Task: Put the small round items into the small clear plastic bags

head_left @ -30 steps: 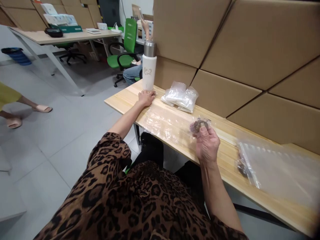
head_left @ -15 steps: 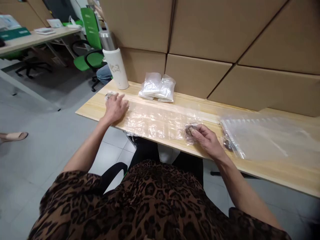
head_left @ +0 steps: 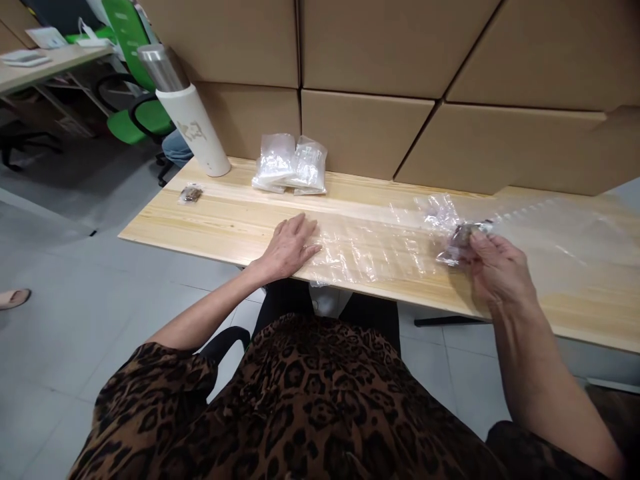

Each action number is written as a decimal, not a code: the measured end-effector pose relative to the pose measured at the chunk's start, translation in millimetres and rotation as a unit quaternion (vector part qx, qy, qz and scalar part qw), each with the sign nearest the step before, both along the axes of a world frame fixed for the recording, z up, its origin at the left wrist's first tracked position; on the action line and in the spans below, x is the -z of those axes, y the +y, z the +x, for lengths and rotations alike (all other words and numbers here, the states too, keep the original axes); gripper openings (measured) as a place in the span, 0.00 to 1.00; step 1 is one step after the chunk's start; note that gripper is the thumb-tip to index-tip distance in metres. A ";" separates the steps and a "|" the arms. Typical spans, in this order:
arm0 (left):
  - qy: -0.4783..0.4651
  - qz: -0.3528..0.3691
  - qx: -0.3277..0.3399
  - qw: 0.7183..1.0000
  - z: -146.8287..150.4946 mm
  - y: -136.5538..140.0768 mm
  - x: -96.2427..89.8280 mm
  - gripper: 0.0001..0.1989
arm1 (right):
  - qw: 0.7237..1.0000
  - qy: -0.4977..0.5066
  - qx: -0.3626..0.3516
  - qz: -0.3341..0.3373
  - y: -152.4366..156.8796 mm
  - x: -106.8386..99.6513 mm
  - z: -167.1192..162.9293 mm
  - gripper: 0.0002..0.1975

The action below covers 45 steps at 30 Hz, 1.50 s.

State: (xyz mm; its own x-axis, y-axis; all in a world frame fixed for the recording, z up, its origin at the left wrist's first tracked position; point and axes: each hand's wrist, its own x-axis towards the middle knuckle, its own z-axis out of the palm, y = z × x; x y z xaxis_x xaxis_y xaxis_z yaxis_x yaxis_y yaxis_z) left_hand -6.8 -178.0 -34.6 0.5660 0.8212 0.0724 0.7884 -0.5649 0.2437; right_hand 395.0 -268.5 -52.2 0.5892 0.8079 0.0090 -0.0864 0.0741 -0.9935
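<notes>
My left hand (head_left: 290, 245) lies flat with fingers spread at the left end of a clear plastic strip (head_left: 370, 250) marked with crosswise creases. My right hand (head_left: 505, 267) pinches a small clear packet (head_left: 456, 243) with dark brown contents, just over the strip's right end. What exactly is inside the packet is too small to make out. Another small packet (head_left: 191, 194) with brown contents rests on the wooden table, left of my left hand and apart from it.
Two stacked clear packets (head_left: 290, 167) and a white flask (head_left: 195, 130) stand along the back. Cardboard boxes (head_left: 370, 133) wall off the far side. Clear plastic sheets (head_left: 575, 247) cover the right of the table (head_left: 225, 230). Behind is a green chair (head_left: 130, 123).
My left hand has slid right, away from the small packet at the left. My right hand has moved right with a brown packet, over the plastic sheets' edge. The view has shifted too.
</notes>
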 end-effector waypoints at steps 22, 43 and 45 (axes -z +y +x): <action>-0.700 -0.328 -0.060 0.631 79.2 -31.3 5.5 0.26 | 0.964 0.038 -0.247 0.088 41.2 -17.4 -180.3 0.23; -0.713 -0.282 -0.024 0.641 90.1 -42.7 15.0 0.31 | 0.936 -0.254 -0.223 0.102 29.7 -14.6 -167.3 0.25; -0.701 -0.275 0.004 0.658 88.1 -42.2 17.2 0.31 | 0.936 -0.226 -0.255 0.092 29.4 -18.1 -163.0 0.21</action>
